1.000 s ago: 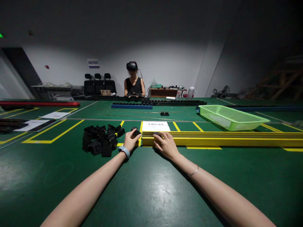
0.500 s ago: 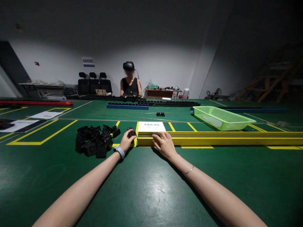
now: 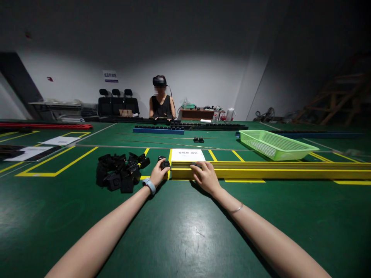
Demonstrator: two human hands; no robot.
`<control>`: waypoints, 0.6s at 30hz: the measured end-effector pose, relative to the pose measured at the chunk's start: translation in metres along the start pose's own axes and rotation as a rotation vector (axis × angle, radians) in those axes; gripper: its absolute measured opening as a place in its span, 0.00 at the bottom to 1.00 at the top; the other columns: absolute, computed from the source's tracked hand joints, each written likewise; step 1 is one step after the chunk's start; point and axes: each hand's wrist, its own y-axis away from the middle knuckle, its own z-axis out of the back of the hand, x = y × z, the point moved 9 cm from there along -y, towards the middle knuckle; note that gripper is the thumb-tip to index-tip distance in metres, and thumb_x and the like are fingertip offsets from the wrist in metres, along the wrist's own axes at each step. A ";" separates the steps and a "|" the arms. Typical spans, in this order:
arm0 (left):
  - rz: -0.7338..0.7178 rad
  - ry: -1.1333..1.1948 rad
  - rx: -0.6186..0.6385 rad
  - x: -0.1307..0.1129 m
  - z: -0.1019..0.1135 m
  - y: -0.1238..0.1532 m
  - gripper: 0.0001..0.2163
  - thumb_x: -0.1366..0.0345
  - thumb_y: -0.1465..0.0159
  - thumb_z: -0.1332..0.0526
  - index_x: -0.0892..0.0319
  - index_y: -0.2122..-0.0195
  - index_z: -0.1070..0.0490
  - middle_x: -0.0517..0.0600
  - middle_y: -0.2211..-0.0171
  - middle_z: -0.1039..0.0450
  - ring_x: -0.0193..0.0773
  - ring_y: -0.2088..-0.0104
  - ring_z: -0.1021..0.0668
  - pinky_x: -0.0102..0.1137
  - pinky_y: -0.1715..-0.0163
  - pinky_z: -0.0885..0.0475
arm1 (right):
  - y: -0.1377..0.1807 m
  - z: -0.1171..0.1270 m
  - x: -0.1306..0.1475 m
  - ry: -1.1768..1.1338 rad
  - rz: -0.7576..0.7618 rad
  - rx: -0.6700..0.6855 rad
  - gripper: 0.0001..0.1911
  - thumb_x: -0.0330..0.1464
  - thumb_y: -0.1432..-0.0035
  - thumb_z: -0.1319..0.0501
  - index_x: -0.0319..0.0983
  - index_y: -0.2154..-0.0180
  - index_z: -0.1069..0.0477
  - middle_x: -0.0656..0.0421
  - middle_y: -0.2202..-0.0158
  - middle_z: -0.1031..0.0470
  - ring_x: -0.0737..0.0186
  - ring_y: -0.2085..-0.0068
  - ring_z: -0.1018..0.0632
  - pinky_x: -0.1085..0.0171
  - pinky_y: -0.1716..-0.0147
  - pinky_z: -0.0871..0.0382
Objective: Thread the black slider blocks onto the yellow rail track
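Modules (image 3: 122, 175), black, piled left of centre | Left hand (image 3: 158, 173): curled round one module (image 3: 165, 165) just left of yellow rail (image 3: 275, 173), mid-frame | Right hand (image 3: 206, 176): half-open, fingertips at dark piece (image 3: 195, 164), grip unclear | Progress: that piece seemingly on rail, others off

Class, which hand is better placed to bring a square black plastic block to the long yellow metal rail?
Likely the left hand: it holds a block left of the rail; the right hand is farther along it.
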 end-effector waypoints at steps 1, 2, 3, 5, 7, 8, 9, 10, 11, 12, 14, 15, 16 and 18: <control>0.005 0.008 0.002 0.001 0.000 0.000 0.27 0.62 0.48 0.36 0.63 0.46 0.37 0.58 0.51 0.29 0.44 0.52 0.26 0.40 0.48 0.34 | -0.001 -0.002 0.003 -0.010 0.025 0.003 0.16 0.32 0.40 0.46 0.44 0.50 0.32 0.53 0.51 0.34 0.54 0.51 0.36 0.55 0.51 0.41; 0.005 0.007 0.002 0.002 0.000 0.000 0.27 0.62 0.48 0.36 0.63 0.47 0.37 0.58 0.51 0.30 0.44 0.51 0.26 0.40 0.48 0.34 | -0.002 -0.004 0.008 -0.022 0.051 0.008 0.17 0.31 0.40 0.46 0.44 0.49 0.33 0.53 0.51 0.33 0.54 0.51 0.36 0.56 0.51 0.41; 0.002 0.000 0.001 0.002 0.000 0.000 0.27 0.62 0.49 0.36 0.63 0.47 0.36 0.58 0.50 0.30 0.44 0.51 0.26 0.40 0.47 0.34 | -0.004 -0.006 0.012 -0.034 0.078 0.014 0.18 0.30 0.40 0.46 0.43 0.48 0.33 0.53 0.51 0.33 0.55 0.51 0.35 0.56 0.51 0.41; -0.004 -0.016 -0.005 0.000 0.001 0.000 0.26 0.63 0.49 0.35 0.62 0.48 0.35 0.58 0.50 0.30 0.45 0.50 0.27 0.41 0.47 0.35 | -0.005 -0.011 0.020 -0.058 0.123 0.031 0.19 0.28 0.41 0.47 0.42 0.47 0.34 0.53 0.52 0.32 0.56 0.52 0.35 0.57 0.52 0.40; 0.000 -0.007 -0.003 -0.002 0.001 0.001 0.26 0.64 0.50 0.35 0.61 0.49 0.34 0.57 0.51 0.29 0.46 0.50 0.27 0.43 0.46 0.35 | -0.006 -0.016 0.025 -0.078 0.149 0.055 0.20 0.28 0.41 0.47 0.42 0.46 0.36 0.53 0.54 0.30 0.56 0.53 0.34 0.57 0.53 0.39; 0.007 0.013 0.005 -0.003 0.000 0.001 0.26 0.64 0.50 0.35 0.60 0.48 0.35 0.56 0.51 0.28 0.46 0.50 0.27 0.43 0.46 0.35 | -0.006 -0.017 0.026 -0.086 0.156 0.068 0.21 0.28 0.41 0.47 0.42 0.46 0.36 0.53 0.55 0.30 0.56 0.53 0.33 0.57 0.53 0.39; 0.015 0.041 0.016 -0.004 -0.001 0.002 0.26 0.65 0.49 0.35 0.60 0.48 0.36 0.57 0.51 0.28 0.45 0.50 0.26 0.42 0.46 0.35 | -0.006 -0.018 0.027 -0.092 0.157 0.077 0.21 0.28 0.41 0.47 0.41 0.45 0.37 0.53 0.56 0.29 0.57 0.53 0.33 0.57 0.54 0.39; 0.024 0.069 0.028 -0.004 -0.003 0.003 0.27 0.65 0.49 0.36 0.60 0.47 0.37 0.57 0.51 0.29 0.45 0.49 0.27 0.42 0.47 0.35 | -0.005 -0.018 0.027 -0.096 0.156 0.083 0.22 0.28 0.41 0.47 0.41 0.45 0.38 0.53 0.56 0.29 0.57 0.53 0.33 0.57 0.54 0.39; 0.032 0.090 0.038 -0.005 -0.004 0.003 0.28 0.66 0.49 0.36 0.61 0.46 0.38 0.58 0.50 0.29 0.45 0.49 0.27 0.42 0.47 0.34 | -0.005 -0.017 0.026 -0.098 0.154 0.087 0.22 0.27 0.41 0.47 0.41 0.45 0.38 0.53 0.56 0.29 0.57 0.53 0.33 0.57 0.54 0.39; 0.039 0.103 0.044 -0.005 -0.005 0.004 0.29 0.66 0.48 0.36 0.61 0.45 0.40 0.59 0.50 0.30 0.44 0.49 0.27 0.41 0.47 0.34 | -0.005 -0.016 0.026 -0.099 0.153 0.089 0.22 0.27 0.41 0.47 0.41 0.45 0.38 0.53 0.55 0.29 0.57 0.53 0.33 0.57 0.54 0.39; 0.053 0.107 0.047 -0.005 -0.006 0.005 0.29 0.66 0.47 0.37 0.62 0.45 0.42 0.60 0.50 0.30 0.44 0.50 0.26 0.41 0.48 0.33 | -0.004 -0.015 0.026 -0.098 0.149 0.091 0.22 0.27 0.41 0.46 0.41 0.44 0.38 0.53 0.55 0.29 0.57 0.53 0.33 0.57 0.53 0.39; 0.057 0.105 0.046 -0.004 -0.006 0.005 0.28 0.66 0.47 0.37 0.62 0.45 0.42 0.60 0.50 0.30 0.44 0.50 0.26 0.41 0.49 0.33 | -0.004 -0.015 0.026 -0.098 0.149 0.093 0.23 0.27 0.42 0.46 0.41 0.44 0.39 0.53 0.55 0.30 0.57 0.52 0.33 0.56 0.53 0.39; 0.060 0.105 0.044 -0.004 -0.006 0.005 0.27 0.66 0.47 0.36 0.62 0.46 0.42 0.60 0.51 0.30 0.43 0.51 0.26 0.41 0.49 0.32 | -0.003 -0.015 0.026 -0.099 0.149 0.095 0.23 0.27 0.42 0.46 0.41 0.44 0.39 0.53 0.54 0.30 0.57 0.52 0.33 0.56 0.53 0.39; 0.062 0.117 0.042 -0.003 -0.006 0.005 0.26 0.66 0.47 0.36 0.61 0.47 0.41 0.60 0.51 0.29 0.43 0.51 0.25 0.41 0.49 0.32 | -0.003 -0.015 0.026 -0.106 0.148 0.100 0.24 0.27 0.42 0.46 0.41 0.43 0.40 0.53 0.54 0.30 0.56 0.52 0.33 0.56 0.53 0.39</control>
